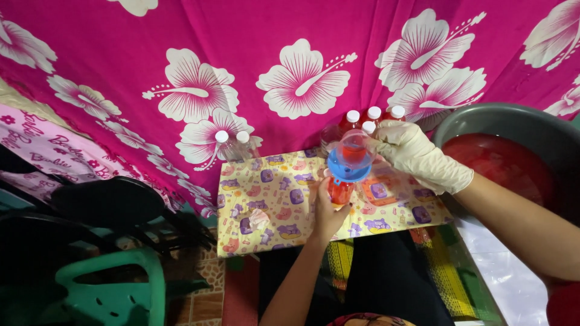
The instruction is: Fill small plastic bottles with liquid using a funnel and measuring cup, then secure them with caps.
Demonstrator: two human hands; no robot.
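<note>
my bare left hand (328,212) is wrapped around a bottle (340,189) of red liquid on the patterned cloth (272,205), blue funnel (348,167) on top. my gloved right hand (417,154) tips a clear cup (353,147) over it. capped bottles (373,116) stand just behind, a grey basin (513,151) to the right.

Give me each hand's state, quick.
Left hand: closed around the bottle under the blue funnel.
Right hand, gloved: gripping a clear cup over the funnel.
</note>
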